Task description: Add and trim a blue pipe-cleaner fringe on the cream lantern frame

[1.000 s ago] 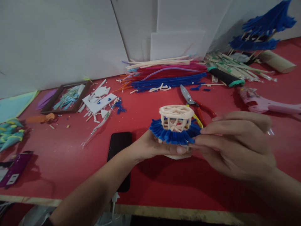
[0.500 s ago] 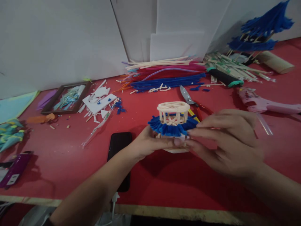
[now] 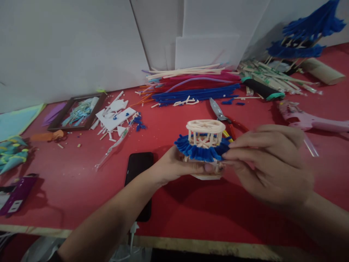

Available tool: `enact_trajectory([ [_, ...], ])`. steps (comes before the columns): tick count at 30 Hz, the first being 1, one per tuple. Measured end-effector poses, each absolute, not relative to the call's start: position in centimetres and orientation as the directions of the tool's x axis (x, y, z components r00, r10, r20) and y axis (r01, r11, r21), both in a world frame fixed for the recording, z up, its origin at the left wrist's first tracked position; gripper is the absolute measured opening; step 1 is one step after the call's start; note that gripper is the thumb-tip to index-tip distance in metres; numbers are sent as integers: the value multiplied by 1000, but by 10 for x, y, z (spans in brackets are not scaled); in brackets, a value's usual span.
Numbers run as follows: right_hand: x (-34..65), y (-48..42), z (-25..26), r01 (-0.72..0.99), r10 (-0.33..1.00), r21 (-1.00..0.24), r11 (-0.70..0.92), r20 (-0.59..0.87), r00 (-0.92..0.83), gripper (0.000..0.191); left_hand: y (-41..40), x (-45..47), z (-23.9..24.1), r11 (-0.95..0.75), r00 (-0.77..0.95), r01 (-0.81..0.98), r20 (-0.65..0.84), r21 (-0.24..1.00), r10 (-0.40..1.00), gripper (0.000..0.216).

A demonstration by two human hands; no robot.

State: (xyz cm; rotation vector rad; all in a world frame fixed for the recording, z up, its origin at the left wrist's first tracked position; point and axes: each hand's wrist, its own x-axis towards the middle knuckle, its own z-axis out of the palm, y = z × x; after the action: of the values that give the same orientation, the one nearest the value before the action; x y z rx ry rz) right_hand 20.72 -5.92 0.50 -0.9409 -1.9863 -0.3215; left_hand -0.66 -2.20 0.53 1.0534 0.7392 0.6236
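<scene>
A small pavilion model [image 3: 205, 126] made of cream pipe cleaners stands above the red table, with a ring of blue pipe-cleaner fringe [image 3: 201, 153] around its middle. My left hand [image 3: 180, 165] is closed round its lower part, the thumb across the front below the fringe. At the fringe's right edge, my right hand [image 3: 272, 163] pinches the blue pipe-cleaner pieces between thumb and fingers. The fingertips hide part of that edge. Just behind the model lie pliers [image 3: 220, 112] with red handles, and something yellow shows beside them.
Bundled pipe cleaners [image 3: 196, 89] lie at the back. A larger blue-roofed model [image 3: 300, 40] stands back right, near a pink glue gun [image 3: 308, 118]. A black phone [image 3: 139, 174] with a cable lies left of the model. Scraps [image 3: 116, 116] and a brown frame [image 3: 79, 112] are farther left.
The model has shifted slightly right and down, held in my left hand. My right hand has moved slightly right, its fingers staying at the blue fringe.
</scene>
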Motion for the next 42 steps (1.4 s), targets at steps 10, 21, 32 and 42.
enact_trajectory([
  [10, 207, -58, 5, 704, 487, -150, 694, 819, -305, 16, -21, -7, 6, 381, 587, -115, -247, 917, 771, 47],
  [21, 212, -56, 9, 731, 466, -90, 677, 821, -330, 14, -20, -8, 6, 391, 624, -107, -244, 914, 743, 42],
  [32, 206, -56, 6, 728, 508, -165, 665, 815, -279, 14, -22, -8, 7, 392, 614, -123, -240, 912, 752, 42],
  [42, 214, -51, 10, 701, 457, -108, 705, 825, -332, 16, -19, -9, 7, 376, 626, -109, -230, 920, 745, 39],
])
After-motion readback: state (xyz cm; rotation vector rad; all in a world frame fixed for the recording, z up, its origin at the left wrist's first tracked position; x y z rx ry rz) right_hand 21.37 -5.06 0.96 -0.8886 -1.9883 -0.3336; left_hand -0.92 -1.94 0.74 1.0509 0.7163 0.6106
